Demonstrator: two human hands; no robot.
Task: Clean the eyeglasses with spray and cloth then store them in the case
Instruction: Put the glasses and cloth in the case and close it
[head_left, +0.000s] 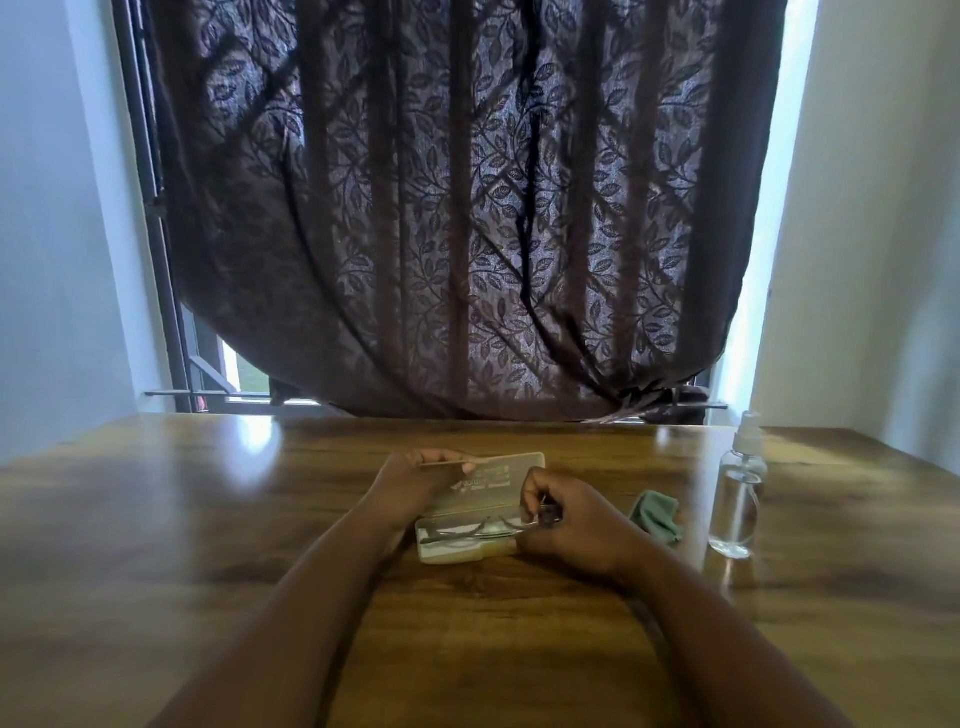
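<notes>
A pale translucent glasses case (498, 486) lies open in the middle of the wooden table (208, 519). My left hand (415, 475) grips the far edge of its raised lid. Thin-framed eyeglasses (483, 530) lie folded in the case's lower tray. My right hand (566, 519) pinches their right end, at the tray's right side. A crumpled green cloth (657, 514) lies just right of my right hand. Further right stands a clear spray bottle (737, 499) with a white pump top, upright and partly filled.
A dark leaf-patterned curtain (467, 208) hangs over a window behind the table's far edge. White walls close in on both sides. Bare glossy tabletop stretches to the left of the case and in front of my arms.
</notes>
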